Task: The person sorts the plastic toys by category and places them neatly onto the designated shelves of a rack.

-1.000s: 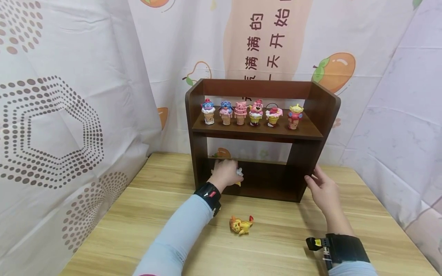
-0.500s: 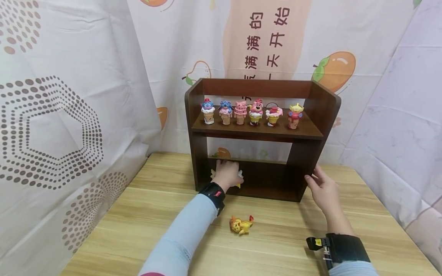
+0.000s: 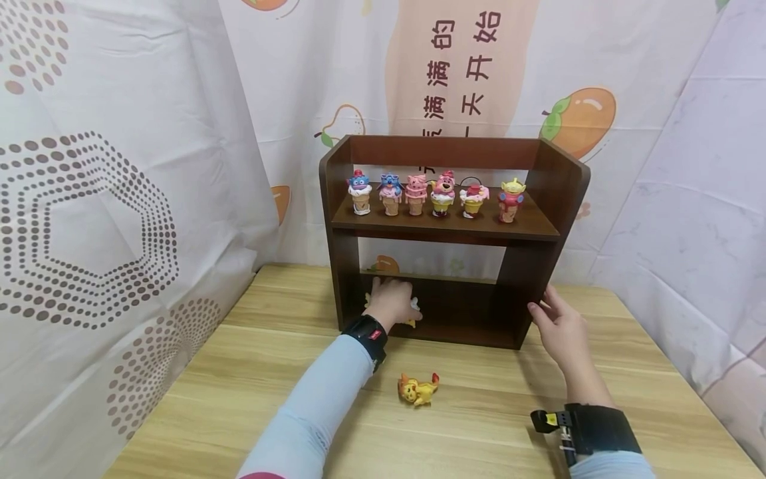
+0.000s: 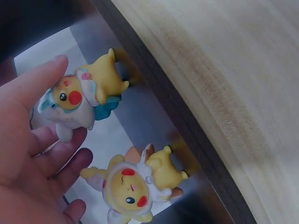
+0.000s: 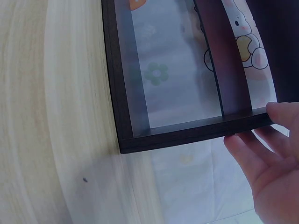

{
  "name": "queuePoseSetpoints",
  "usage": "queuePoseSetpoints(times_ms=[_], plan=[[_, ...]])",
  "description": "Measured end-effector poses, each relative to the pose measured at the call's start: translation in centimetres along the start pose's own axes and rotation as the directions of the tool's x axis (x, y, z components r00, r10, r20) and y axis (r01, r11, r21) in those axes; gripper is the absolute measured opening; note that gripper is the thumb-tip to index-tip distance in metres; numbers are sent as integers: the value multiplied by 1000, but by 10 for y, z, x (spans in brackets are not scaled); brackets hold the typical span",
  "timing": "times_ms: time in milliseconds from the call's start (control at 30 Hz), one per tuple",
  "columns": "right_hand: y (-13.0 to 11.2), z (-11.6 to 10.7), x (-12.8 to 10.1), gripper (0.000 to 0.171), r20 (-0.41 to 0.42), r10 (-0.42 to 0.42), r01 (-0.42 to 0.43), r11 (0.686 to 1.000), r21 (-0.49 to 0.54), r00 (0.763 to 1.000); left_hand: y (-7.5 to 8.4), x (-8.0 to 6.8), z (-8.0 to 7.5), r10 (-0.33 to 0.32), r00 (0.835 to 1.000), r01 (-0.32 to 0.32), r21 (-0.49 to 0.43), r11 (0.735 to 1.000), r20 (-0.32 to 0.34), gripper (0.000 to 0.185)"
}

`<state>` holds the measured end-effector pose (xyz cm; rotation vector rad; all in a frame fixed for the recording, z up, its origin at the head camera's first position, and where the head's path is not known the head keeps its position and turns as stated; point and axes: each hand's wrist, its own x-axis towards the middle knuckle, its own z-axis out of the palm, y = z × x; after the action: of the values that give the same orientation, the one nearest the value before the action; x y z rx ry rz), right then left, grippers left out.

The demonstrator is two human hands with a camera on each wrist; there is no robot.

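Note:
A dark brown two-tier shelf (image 3: 445,233) stands on the table. My left hand (image 3: 391,301) reaches into its lower tier at the left. Between thumb and fingers it holds a Pikachu figurine (image 4: 103,77) with a white and teal hood, its feet on the lower board. Beside it stands a second Pikachu figurine (image 4: 128,186) in a white hood, mostly hidden by my hand in the head view. My right hand (image 3: 562,329) grips the shelf's right side panel, thumb and fingers on either side of its edge. A yellow figurine (image 3: 417,389) with a red tail tip lies in front.
Several ice-cream-cone figurines, among them a pink bear (image 3: 443,193) and a green three-eyed one (image 3: 511,201), stand along the upper tier. A printed curtain (image 3: 287,80) hangs behind and at the left of the wooden table (image 3: 239,399).
My left hand has shifted very slightly within the lower tier, staying around the hooded figurine. My right hand keeps its place on the side panel.

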<state>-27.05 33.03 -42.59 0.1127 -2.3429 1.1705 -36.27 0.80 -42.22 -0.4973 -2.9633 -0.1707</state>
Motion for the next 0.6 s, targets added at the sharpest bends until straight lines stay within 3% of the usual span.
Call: queuePoseSetpoints(times_ms=[400,600], plan=[[0,1,0,54,-1,-4,4,1000,4,1000,-2,-6,-13,59,997,-59,-19,998,39,33],[0,1,0,55,1,-4,4,1000,7,1000,-2,-5,-11,75,997,-75,-6,997,27,31]])
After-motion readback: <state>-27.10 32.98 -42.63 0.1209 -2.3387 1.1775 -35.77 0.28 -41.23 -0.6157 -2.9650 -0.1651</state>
